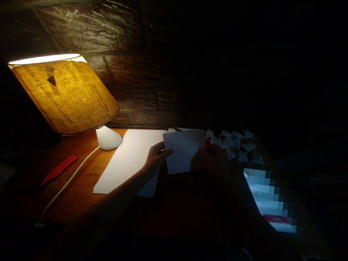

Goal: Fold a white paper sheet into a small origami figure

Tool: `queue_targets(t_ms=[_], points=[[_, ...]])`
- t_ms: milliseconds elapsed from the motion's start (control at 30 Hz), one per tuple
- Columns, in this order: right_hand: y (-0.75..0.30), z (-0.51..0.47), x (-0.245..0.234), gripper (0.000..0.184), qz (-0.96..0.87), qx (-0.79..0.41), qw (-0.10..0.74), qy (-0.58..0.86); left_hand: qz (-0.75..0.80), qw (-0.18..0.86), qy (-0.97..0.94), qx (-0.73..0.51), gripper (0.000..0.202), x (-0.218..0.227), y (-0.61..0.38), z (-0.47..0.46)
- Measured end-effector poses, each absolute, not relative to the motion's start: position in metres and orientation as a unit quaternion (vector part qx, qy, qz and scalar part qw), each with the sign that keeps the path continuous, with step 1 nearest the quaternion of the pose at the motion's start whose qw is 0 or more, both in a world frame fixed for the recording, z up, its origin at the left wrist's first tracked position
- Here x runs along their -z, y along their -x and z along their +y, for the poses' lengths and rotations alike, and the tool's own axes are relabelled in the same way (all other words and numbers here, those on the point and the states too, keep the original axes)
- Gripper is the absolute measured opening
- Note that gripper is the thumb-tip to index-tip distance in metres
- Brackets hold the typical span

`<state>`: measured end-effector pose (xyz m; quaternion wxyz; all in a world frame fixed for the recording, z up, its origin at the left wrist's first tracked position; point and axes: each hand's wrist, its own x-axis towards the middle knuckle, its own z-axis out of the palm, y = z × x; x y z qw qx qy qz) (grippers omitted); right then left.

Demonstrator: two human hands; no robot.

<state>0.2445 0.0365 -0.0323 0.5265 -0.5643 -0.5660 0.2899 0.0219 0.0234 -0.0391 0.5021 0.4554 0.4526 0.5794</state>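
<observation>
A sheet of white paper (184,151) is held up over the table between both hands, its face in shadow. My left hand (157,156) pinches its left edge, thumb on the near side. At the right edge my right hand (213,157) grips the paper, though its fingers are dark and hard to make out. Below and to the left lies a stack of larger white sheets (132,155), partly covered by my left forearm. Behind the held sheet, more pale paper shows at the back of the table.
A lit lamp (66,95) with a printed shade stands left, its white cord (71,177) running to the front edge. Near it lies a red-handled tool (59,170). Crumpled or folded papers (236,145) sit at the back right, a glowing screen (267,200) nearer. A stone wall (110,32) rises behind.
</observation>
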Motion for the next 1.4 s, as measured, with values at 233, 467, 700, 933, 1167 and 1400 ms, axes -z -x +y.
queue_targets(t_ms=[233, 467, 700, 933, 1167, 1400], points=[[-0.242, 0.025, 0.025, 0.023, -0.640, -0.209, 0.500, 0.545, 0.440, 0.516, -0.491, -0.547, 0.037, 0.043, -0.025, 0.021], [-0.232, 0.019, 0.027, 0.018, -0.750, -0.232, 0.492, 0.377, 0.410, 0.542, -0.504, -0.533, 0.043, 0.045, -0.037, 0.013], [-0.225, 0.016, 0.028, 0.018, -0.730, -0.311, 0.504, 0.342, 0.402, 0.552, -0.487, -0.544, 0.042, 0.054, -0.039, 0.015], [-0.224, 0.014, 0.025, 0.042, -0.564, -0.546, 0.509, 0.353, 0.416, 0.570, -0.438, -0.557, 0.040, 0.051, -0.038, 0.014], [-0.227, 0.015, 0.018, 0.048, -0.526, -0.625, 0.443, 0.369, 0.418, 0.553, -0.461, -0.554, 0.036, 0.044, -0.036, 0.013], [-0.228, 0.014, 0.024, 0.034, -0.489, -0.621, 0.465, 0.399, 0.456, 0.524, -0.547, -0.467, 0.026, 0.038, -0.038, 0.006]])
